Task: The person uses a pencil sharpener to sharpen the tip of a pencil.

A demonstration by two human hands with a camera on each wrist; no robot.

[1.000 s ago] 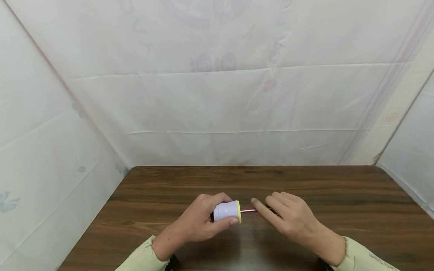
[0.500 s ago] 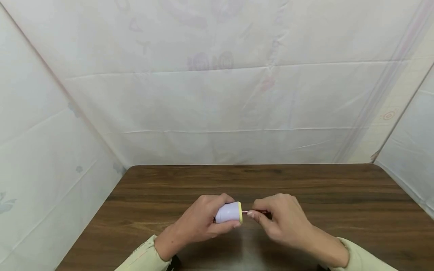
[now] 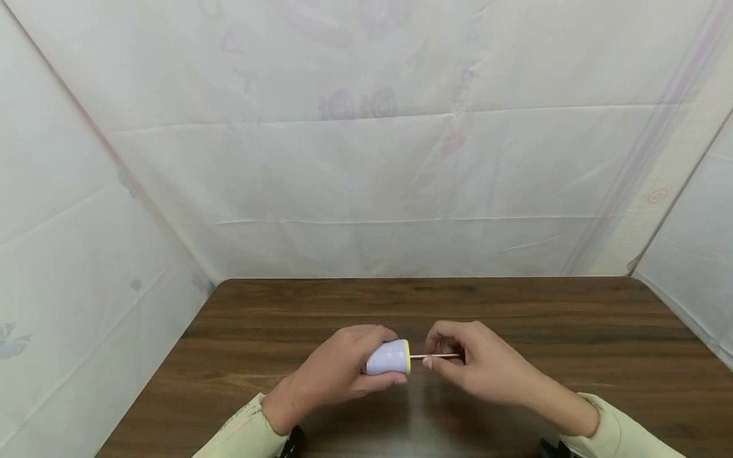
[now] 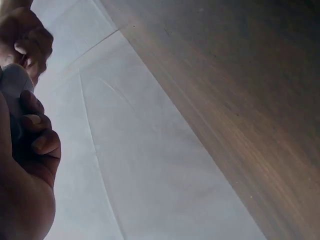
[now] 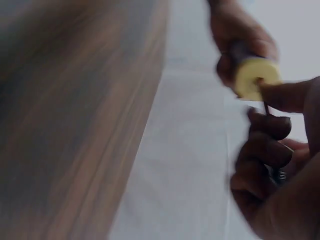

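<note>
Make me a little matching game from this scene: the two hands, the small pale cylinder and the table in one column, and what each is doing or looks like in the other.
Things:
1. left hand
2. right hand
3. cylinder
4. table

Descriptions:
A. dark wood grain
B. pinches a thin rod
C. pale lilac with a yellow end
D. grips the cylinder

Pairs: 1-D, 2-B, 3-C, 4-A

**Lavender cylinder and thin rod, held above the desk**

The small cylinder is pale lavender with a yellow end face, lying on its side with that face turned right. A thin pinkish rod runs level from the middle of the yellow face out to the right. Both are lifted off the desk, over its near middle. In the right wrist view the yellow face is round, though blurred.
</note>
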